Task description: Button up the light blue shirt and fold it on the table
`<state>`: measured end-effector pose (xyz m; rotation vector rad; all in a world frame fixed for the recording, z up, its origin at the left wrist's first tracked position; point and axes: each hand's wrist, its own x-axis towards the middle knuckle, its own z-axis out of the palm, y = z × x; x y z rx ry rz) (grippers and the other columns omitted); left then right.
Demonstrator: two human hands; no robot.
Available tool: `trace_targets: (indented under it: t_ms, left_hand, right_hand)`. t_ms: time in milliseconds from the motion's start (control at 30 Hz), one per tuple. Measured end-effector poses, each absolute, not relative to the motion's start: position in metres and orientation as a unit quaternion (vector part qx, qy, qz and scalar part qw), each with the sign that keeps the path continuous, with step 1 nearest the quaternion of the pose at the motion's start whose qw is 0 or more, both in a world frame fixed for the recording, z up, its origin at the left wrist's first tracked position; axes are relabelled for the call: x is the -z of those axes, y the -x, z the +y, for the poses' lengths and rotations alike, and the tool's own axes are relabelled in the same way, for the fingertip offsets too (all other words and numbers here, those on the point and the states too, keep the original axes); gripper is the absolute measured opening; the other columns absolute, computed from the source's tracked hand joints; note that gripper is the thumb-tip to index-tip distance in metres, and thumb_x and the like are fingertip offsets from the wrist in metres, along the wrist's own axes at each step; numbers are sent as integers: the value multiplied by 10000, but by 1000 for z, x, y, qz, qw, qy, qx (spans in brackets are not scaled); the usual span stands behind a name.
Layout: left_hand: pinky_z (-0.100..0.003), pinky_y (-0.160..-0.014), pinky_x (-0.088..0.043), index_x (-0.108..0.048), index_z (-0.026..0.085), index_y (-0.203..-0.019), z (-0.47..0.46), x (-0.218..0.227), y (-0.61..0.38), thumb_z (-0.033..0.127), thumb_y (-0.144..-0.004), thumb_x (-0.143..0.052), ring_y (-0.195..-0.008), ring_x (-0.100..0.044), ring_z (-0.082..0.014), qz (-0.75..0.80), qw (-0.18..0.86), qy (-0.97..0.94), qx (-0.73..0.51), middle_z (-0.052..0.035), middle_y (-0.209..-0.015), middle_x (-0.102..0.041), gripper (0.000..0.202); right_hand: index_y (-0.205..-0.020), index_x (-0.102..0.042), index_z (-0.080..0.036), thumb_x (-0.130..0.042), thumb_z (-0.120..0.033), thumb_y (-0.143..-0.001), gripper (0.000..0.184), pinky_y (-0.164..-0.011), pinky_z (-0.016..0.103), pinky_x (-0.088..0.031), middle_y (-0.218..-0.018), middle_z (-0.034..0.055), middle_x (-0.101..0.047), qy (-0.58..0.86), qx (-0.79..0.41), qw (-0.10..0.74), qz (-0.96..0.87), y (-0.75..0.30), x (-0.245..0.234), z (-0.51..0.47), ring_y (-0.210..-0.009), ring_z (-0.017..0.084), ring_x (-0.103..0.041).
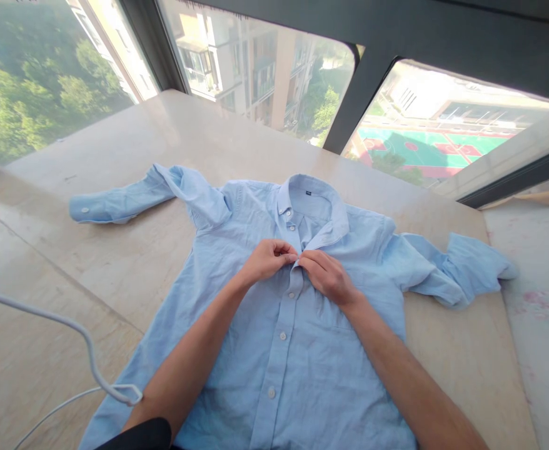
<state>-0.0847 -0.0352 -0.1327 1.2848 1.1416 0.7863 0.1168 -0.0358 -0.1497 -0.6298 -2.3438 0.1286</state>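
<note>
the light blue shirt [349, 325] lies spread on a pale surface [63, 269], with its collar [333, 226] toward the windows [265, 69]. the left hand [269, 258] and the right hand [327, 275] are very near each other at the front strip [277, 365], just below the open collar, and each one pinches the cloth. below them, three white buttons [282, 336] show on the strip.

The pale, beige-marbled surface [91, 269] has a thin dark seam [63, 267] slanting across its left part and a small dark mark [70, 177] near the seam. A light blue shirt [321, 362] lies directly on it, front up, collar toward the far side. The sleeve at picture left [129, 199] lies bent outward; the sleeve at picture right [471, 275] is crumpled, its cuff reaching past the surface's right edge.
</note>
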Motion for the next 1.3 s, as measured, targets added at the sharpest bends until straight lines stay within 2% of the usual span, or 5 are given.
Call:
trace_targets:
  t_ms: [300,467,767,1033,1300]
  left_hand:
    - [-220,-584,-388,-703,127,-778,-36,135,85,407,-720,-691,-616,-528,-106,481,604,-536,-342,-8,-674,-643,286]
    - [-212,-571,-400,-707,124,-779,-37,136,83,388,-739,-678,-612,-537,-103,484,590,-540,-354,-10,-680,-653,269]
    - [-187,-471,-322,-698,123,-799,-41,128,85,419,-747,-679,-511,-425,-61,484,610,-529,-338,2,-648,-612,301]
    - [-203,-524,-406,-714,134,-834,-49,127,80,440,-757,-694,-582,-515,-89,502,582,-520,-372,-17,-737,-662,316]
    - [-190,-491,-398,-726,127,-840,-46,122,84,494,-722,-735,-537,-474,-68,496,616,-495,-360,-16,-710,-651,385]
  right_hand:
    - [-1199,-637,-217,-500,-95,-962,300,-810,348,-581,-994,99,-687,251,-64,348,-901,-117,149,-38,-913,206,-676]
    - [-1112,-666,-221,-499,-114,-965,247,-793,347,-575,-961,92,-692,268,-52,335,-902,-116,147,-38,-884,205,-679]
    - [-1126,-659,-231,-535,-109,-947,250,-791,336,-569,-976,76,-721,252,-40,365,-896,-118,147,-38,-879,196,-696]
    - [-1088,-655,-223,-498,-112,-959,232,-783,337,-562,-984,76,-727,269,-43,362,-891,-120,150,-37,-888,190,-696]
    - [-1077,-655,-210,-502,-97,-962,223,-774,332,-543,-995,83,-726,258,-45,371,-891,-120,150,-37,-896,194,-686]
